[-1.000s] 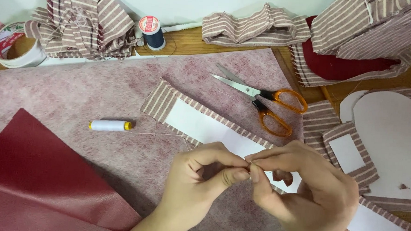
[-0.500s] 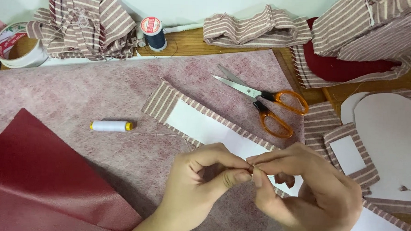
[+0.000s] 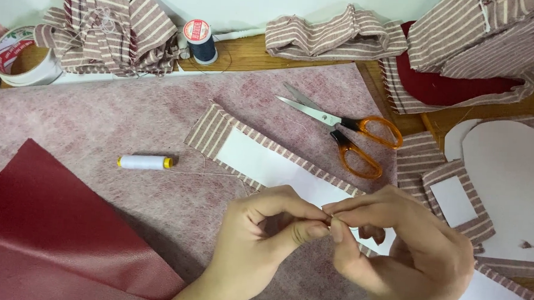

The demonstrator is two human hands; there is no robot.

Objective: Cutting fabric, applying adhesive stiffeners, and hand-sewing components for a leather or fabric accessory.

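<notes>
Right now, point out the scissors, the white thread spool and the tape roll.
scissors (image 3: 340, 128): head view, on the pivot where the blades cross.
white thread spool (image 3: 144, 162): head view, middle of the wound thread.
tape roll (image 3: 20, 67): head view, on its outer rim.

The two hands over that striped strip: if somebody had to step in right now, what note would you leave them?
Left hand: fingertips pinched against the right hand's, over the striped strip with white card. What is pinched is too small to tell.
Right hand: pinched the same way, thumb and forefinger meeting the left.
A thin thread runs from the white thread spool on the pink felt toward the hands.
Orange-handled scissors lie shut beyond the strip; the dark red fabric lies to the left.
Done: strip edges are folded over the card.
Left: no stitching is visible on the strip.
</notes>
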